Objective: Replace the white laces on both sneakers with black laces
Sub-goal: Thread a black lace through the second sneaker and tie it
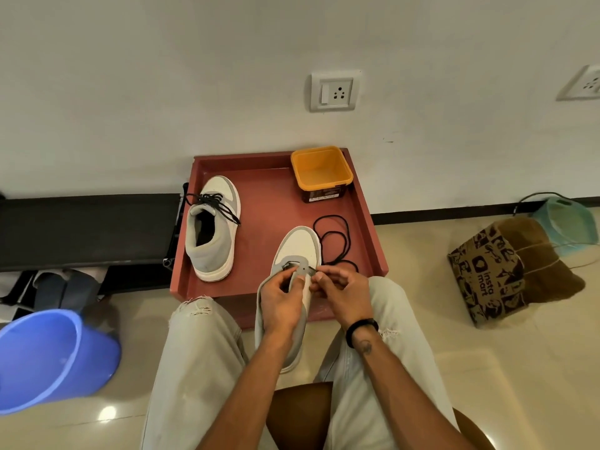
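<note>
Writing on the paper bag [486, 278] reads "insta mart". Left hand [281, 300] grips the sneaker [300, 251]; right hand [344, 295] pinches black lace [334, 241] above the red tray [367, 206].

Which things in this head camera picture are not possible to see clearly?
- Eyelets of the held sneaker: covered by the left hand and right hand.
- Black lace end: too small, hidden at the fingers.
- Label on the yellow container: too small to read.
- Blue bucket: cut off by the left edge.

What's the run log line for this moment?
left hand: holds second sneaker | right hand: pinches black lace | first sneaker: black-laced
</note>
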